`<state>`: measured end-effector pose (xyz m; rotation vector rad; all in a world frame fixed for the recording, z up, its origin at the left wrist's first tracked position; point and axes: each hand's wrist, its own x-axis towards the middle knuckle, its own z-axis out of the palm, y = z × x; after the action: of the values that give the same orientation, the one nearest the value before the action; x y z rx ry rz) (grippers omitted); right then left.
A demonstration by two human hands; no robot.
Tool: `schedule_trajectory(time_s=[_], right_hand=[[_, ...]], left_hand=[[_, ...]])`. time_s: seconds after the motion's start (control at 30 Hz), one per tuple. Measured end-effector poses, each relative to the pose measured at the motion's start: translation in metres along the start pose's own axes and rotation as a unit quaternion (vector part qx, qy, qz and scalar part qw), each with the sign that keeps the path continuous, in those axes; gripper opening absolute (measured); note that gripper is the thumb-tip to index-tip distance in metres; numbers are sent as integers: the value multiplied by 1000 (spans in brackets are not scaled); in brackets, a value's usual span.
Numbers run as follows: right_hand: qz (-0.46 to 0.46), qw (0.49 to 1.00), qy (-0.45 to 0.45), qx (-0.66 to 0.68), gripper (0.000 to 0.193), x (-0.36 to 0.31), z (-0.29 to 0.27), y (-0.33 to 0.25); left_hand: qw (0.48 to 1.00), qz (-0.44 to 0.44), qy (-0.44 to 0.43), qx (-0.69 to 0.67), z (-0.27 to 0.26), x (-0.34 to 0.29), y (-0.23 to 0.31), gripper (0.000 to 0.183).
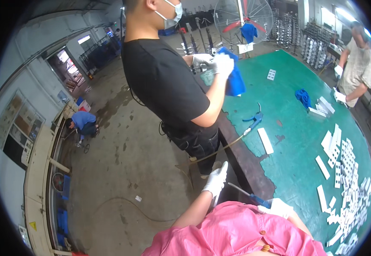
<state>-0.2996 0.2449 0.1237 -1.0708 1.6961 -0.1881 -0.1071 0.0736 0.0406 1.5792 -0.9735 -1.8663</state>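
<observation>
My left hand point(215, 182), in a white glove, is closed at the near edge of the table, its thumb side pointing up. A pale narrow strip point(216, 199) shows just below it, seemingly in its grip; most of it is hidden. My right hand point(280, 208), also gloved in white, is closed round a tool with a blue handle point(260, 202) and a slim grey shaft point(238, 188). The shaft points toward my left hand with a gap between them. Its exact kind I cannot make out.
On the green table point(292, 166) lie a blue air blow gun point(253, 120) with a hose, a white plate point(265, 141), a heap of white metal pieces point(351, 192) and a blue cloth point(303, 98). A co-worker point(164, 81) stands ahead, wiping; another person point(358, 64) works at far right.
</observation>
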Motion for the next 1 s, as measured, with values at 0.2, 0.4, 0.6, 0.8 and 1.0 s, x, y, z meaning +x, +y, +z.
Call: schedule_trajectory(time_s=[0.2, 0.4, 0.6, 0.8, 1.0], right_hand=[[39, 996, 73, 17, 45, -6, -12, -31], [23, 997, 66, 25, 46, 15, -1, -38], [-4, 998, 66, 13, 43, 23, -2, -40], [12, 992, 129, -10, 43, 8, 5, -65], [-61, 997, 43, 30, 41, 48, 6, -17]], left_hand=[[1000, 1, -19, 21, -3, 15, 18, 46], [999, 22, -48, -5, -20, 31, 15, 46], [998, 53, -31, -29, -29, 34, 16, 45], [995, 48, -50, -69, -36, 35, 13, 45], [996, 48, -27, -68, -35, 23, 3, 43]])
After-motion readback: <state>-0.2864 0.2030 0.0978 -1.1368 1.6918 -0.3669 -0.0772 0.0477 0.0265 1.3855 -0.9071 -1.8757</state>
